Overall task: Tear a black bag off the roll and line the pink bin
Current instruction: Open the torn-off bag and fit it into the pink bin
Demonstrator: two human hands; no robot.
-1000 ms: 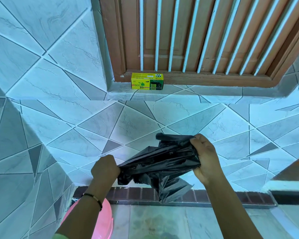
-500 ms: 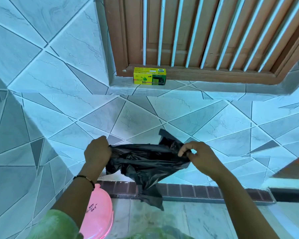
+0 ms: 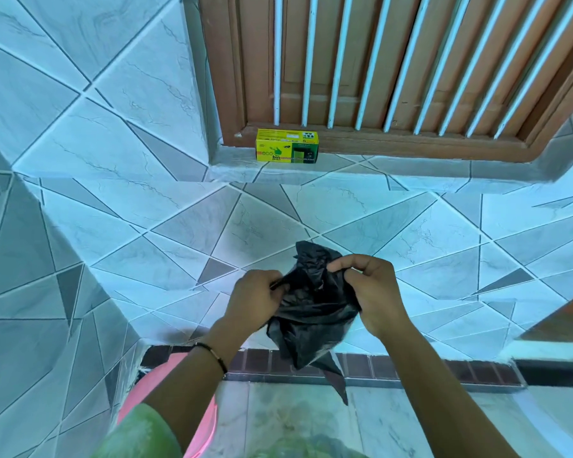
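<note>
— Hands first, please: what do they hold?

— Both hold the black bag [image 3: 311, 312], which is crumpled between them in front of the tiled wall [image 3: 146, 233]. The left hand [image 3: 255, 302] has its fingers curled around the left edge of the plastic. The right hand [image 3: 374, 292] pinches the upper right part with thumb and forefinger, and the other fingers are bent behind the plastic.

— Is the bag open?

— I cannot tell. It is bunched up; one crumpled corner stands up above the hands and a thin point hangs down below them, over the floor [image 3: 295, 418].

— And the pink bin?

— The pink bin [image 3: 176, 368] is low on the left, near the corner of the wall. The left forearm covers most of it, so only parts of the pink show. The bag is above it and to the right, not touching it.

— Where is the roll?

— I see only a yellow and green box [image 3: 287, 146] with "eco bin" printed on it. It stands on the tiled sill [image 3: 377, 170], against the brown wooden window frame [image 3: 411, 143] with white bars [image 3: 334, 61], well apart from the hands.

— Anything on the arms?

— A thin dark bracelet [image 3: 212, 353] on the left wrist, and a green sleeve [image 3: 143, 434] at the bottom edge.
</note>
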